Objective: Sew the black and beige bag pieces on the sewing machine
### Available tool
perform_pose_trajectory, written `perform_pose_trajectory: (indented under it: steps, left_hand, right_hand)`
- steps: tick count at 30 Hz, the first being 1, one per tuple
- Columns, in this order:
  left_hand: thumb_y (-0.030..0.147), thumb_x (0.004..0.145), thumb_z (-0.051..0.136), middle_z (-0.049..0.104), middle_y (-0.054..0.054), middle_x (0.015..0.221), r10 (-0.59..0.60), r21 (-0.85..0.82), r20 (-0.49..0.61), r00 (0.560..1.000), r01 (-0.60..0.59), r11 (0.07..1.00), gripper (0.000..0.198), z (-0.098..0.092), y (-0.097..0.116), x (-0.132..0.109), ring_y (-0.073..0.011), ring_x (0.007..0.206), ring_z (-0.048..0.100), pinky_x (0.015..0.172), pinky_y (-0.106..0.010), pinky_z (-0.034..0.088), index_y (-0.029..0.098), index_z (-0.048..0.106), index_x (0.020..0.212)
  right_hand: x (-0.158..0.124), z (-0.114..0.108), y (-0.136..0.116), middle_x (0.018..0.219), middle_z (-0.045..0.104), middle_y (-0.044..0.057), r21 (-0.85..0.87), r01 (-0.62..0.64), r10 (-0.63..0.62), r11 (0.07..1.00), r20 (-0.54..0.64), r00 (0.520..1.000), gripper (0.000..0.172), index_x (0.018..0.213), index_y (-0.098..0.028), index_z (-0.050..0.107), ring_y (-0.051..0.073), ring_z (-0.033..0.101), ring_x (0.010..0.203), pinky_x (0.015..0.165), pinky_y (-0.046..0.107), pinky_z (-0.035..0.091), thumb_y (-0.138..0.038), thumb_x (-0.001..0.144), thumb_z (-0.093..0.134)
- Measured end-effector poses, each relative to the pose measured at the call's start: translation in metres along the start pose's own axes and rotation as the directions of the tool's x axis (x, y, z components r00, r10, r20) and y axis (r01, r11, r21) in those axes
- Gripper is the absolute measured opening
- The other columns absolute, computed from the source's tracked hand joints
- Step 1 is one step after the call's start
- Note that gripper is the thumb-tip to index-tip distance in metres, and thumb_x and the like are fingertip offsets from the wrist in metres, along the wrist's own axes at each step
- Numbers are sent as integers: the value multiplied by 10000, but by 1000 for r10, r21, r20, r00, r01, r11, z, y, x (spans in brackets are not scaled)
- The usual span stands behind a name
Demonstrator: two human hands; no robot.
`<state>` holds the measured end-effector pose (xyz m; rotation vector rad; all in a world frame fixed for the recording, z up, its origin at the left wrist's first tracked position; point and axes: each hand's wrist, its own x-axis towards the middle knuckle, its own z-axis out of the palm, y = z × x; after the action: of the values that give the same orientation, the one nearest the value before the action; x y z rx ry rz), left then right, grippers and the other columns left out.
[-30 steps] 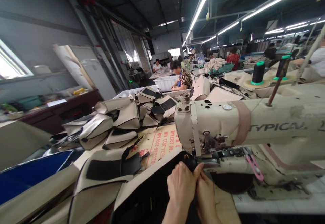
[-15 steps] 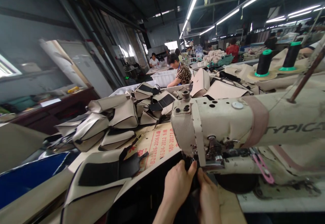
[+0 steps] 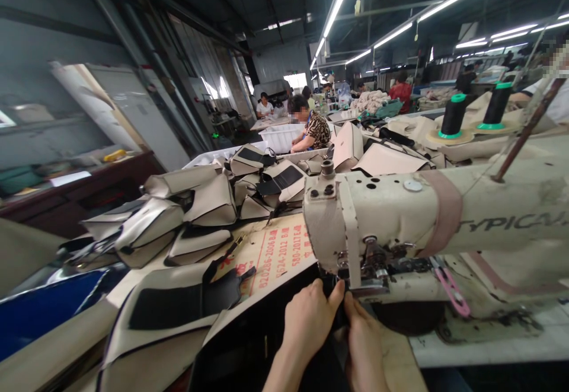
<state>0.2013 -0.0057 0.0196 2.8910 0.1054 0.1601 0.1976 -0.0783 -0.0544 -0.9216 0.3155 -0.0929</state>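
Note:
My left hand (image 3: 311, 321) and my right hand (image 3: 367, 338) lie close together on a black and beige bag piece (image 3: 249, 335), right under the needle head of a cream sewing machine (image 3: 427, 214). Both hands have their fingers closed on the black material at the presser foot (image 3: 367, 288). The fingertips nearly touch each other. What lies beneath the hands is hidden by them.
Several beige and black bag pieces (image 3: 195, 214) are piled to the left and behind the machine, on brown printed cardboard (image 3: 271, 252). Two black thread cones (image 3: 453, 116) stand on the machine's right. Other people (image 3: 313, 131) sit at tables farther back. A blue sheet (image 3: 44, 306) lies at the left.
The view has shifted a little and the machine head looks closer. Both hands have stayed at the presser foot and edged slightly forward on the black material.

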Motion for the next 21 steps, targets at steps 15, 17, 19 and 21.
perform_pose_trajectory:
  steps: [15, 17, 19, 21]
  left_hand:
    - [604, 812, 297, 624, -68, 640, -53, -171, -18, 998, 49, 984, 533, 15, -8, 7, -184, 613, 580, 511, -233, 296, 175, 562, 639]
    - [606, 807, 305, 585, -45, 590, -51, -185, -29, 998, 45, 982, 523, 16, -8, 8, -161, 559, 537, 493, -231, 262, 179, 522, 598]
    - [596, 803, 322, 549, -26, 557, -57, -202, -34, 998, 49, 978, 502, 16, -8, 7, -144, 528, 498, 485, -232, 236, 183, 487, 570]
    - [586, 798, 340, 520, -13, 540, -65, -212, -42, 997, 55, 976, 485, 15, -8, 7, -133, 510, 466, 481, -233, 215, 185, 461, 552]
  right_hand:
    - [-2, -3, -10, 832, 673, 94, -9, -48, 48, 999, 8, 999, 459, 757, -103, 704, 249, 614, 837, 648, 246, 487, -522, 569, 687]
    - [-3, -4, -10, 827, 674, 90, -21, -33, 33, 999, 5, 999, 448, 746, -107, 703, 247, 613, 838, 646, 244, 486, -517, 566, 691]
    - [-5, -3, -10, 851, 673, 85, -28, -14, 15, 1000, 9, 1000, 451, 757, -115, 703, 244, 610, 857, 659, 244, 488, -530, 582, 676]
    - [-6, -3, -10, 866, 672, 85, -37, 3, -2, 999, 13, 1000, 459, 761, -117, 701, 246, 606, 871, 672, 247, 490, -542, 590, 666]
